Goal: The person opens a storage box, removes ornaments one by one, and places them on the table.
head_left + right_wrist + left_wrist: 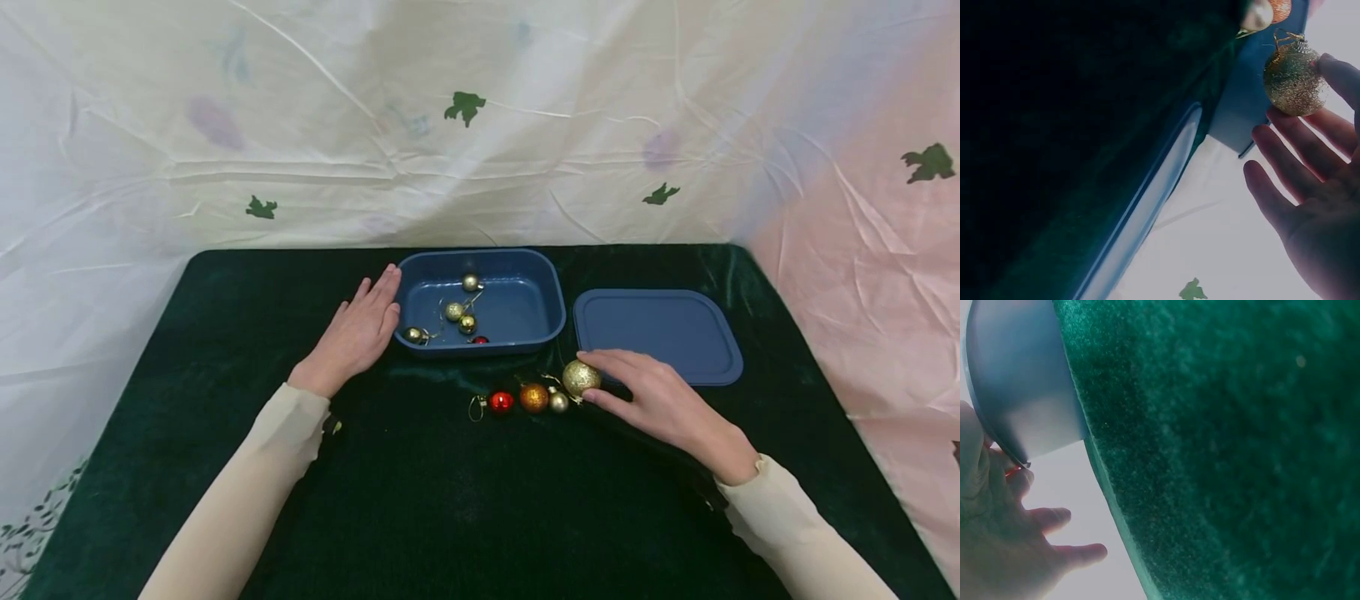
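A large gold glitter Christmas bauble (581,377) is pinched between the thumb and fingertips of my right hand (663,404); the right wrist view shows its cap and gold string. To its left lie a small pale-gold bauble (558,402), an orange one (534,398) and a shiny red one (501,402) with a string loop. My left hand (358,329) lies with extended fingers against the left side of a blue rectangular box (517,296). Inside the box sit several small gold baubles (454,311) and a partly hidden red one (479,340).
A flat blue lid (660,325) lies right of the box, its near edge partly behind my right hand. Dark green velvet cloth (450,500) covers the table. Behind it hangs a pale curtain (562,167) with green leaf shapes.
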Demonstrator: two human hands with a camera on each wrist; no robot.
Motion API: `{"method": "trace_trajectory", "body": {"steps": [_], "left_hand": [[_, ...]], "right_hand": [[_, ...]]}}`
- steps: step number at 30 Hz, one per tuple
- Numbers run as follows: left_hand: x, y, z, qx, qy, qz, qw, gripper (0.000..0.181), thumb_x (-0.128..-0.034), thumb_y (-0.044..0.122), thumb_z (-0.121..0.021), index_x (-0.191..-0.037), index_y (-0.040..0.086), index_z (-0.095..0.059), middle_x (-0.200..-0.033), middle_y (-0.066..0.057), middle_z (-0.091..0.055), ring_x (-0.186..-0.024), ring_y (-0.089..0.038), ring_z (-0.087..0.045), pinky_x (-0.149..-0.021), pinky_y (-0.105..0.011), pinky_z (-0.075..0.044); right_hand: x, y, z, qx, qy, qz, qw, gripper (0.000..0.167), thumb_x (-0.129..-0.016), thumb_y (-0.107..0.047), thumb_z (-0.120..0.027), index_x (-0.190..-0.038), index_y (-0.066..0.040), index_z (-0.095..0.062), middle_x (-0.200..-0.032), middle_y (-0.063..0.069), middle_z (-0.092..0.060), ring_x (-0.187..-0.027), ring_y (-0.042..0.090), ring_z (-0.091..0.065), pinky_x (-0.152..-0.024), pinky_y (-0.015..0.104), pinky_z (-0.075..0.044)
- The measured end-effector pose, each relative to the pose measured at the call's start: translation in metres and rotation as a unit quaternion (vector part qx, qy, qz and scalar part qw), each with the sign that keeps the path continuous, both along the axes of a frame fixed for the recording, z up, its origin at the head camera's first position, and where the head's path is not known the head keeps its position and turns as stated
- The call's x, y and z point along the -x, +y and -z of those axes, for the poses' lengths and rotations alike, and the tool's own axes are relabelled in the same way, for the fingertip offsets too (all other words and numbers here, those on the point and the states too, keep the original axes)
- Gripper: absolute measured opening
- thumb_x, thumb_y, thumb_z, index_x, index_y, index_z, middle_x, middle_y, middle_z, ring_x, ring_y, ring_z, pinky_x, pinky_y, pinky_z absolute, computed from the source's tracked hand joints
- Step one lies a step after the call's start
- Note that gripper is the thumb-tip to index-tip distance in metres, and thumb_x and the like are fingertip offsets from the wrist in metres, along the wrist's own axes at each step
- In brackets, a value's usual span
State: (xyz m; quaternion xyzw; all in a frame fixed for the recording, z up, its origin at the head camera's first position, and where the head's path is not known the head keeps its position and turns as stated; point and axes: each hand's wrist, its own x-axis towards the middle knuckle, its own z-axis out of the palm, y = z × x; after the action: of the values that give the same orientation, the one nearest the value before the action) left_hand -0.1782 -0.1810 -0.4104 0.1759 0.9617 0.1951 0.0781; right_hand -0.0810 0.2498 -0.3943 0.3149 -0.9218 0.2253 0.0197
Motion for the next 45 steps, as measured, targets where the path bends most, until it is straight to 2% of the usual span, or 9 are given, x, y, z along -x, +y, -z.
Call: {"method": "trace_trajectory", "body": {"steps": [12,24,31,37,45], "left_hand": [[-0.002,-0.001,-0.002,-0.001,-0.001,-0.002,1.0,0.061,-0.1143,0.035,-0.024,-0.168,0.016,-0.001,-0.174,0.001,0.006,-0.158,-0.041,-0.005,-0.118,-0.072,-0.014],[-0.003,-0.002,-0.001,-0.007,0.007,0.001,1.0,0.061,-0.1141,0.034,-0.023,-0.168,0.015,-0.002,-0.175,-0.006,0.0,-0.157,-0.042,-0.006,-0.118,-0.073,-0.016],[-0.003,-0.002,-0.001,-0.009,0.006,0.002,0.9999,0.061,-0.1141,0.035,-0.023,-0.168,0.015,-0.002,-0.174,-0.004,0.002,-0.157,-0.042,-0.006,-0.118,-0.072,-0.015],[-0.002,-0.002,0.0,-0.012,0.003,0.002,0.9999,0.061,-0.1141,0.035,-0.023,-0.168,0.015,-0.002,-0.174,-0.001,0.004,-0.158,-0.042,-0.005,-0.118,-0.072,-0.015],[0.0,0.0,0.002,-0.014,0.002,-0.002,0.9999,0.061,-0.1141,0.035,-0.023,-0.168,0.016,-0.002,-0.174,0.0,0.005,-0.158,-0.041,-0.005,-0.119,-0.071,-0.015]], "right_hand": [[0.002,0.005,0.012,-0.005,-0.028,-0.019,0.9994,0.047,-0.099,-0.03,-0.072,-0.141,-0.012,-0.063,-0.14,0.01,-0.065,-0.125,0.031,-0.063,-0.101,0.057,-0.051],[0.004,0.004,0.02,-0.014,-0.032,-0.026,0.999,0.046,-0.099,-0.03,-0.072,-0.14,-0.012,-0.064,-0.139,0.011,-0.065,-0.128,0.033,-0.062,-0.102,0.059,-0.049],[0.003,0.004,0.02,-0.014,-0.024,-0.026,0.9993,0.048,-0.098,-0.031,-0.073,-0.14,-0.01,-0.064,-0.141,0.013,-0.063,-0.132,0.036,-0.058,-0.104,0.059,-0.048],[0.006,0.005,0.012,-0.002,-0.012,-0.003,0.9999,0.052,-0.099,-0.031,-0.071,-0.144,-0.008,-0.06,-0.148,0.016,-0.057,-0.136,0.038,-0.052,-0.107,0.062,-0.043],[0.024,-0.004,-0.003,0.039,0.019,0.054,0.9976,0.045,-0.105,-0.029,-0.064,-0.145,-0.009,-0.06,-0.153,0.016,-0.052,-0.14,0.038,-0.048,-0.111,0.064,-0.038]]}}
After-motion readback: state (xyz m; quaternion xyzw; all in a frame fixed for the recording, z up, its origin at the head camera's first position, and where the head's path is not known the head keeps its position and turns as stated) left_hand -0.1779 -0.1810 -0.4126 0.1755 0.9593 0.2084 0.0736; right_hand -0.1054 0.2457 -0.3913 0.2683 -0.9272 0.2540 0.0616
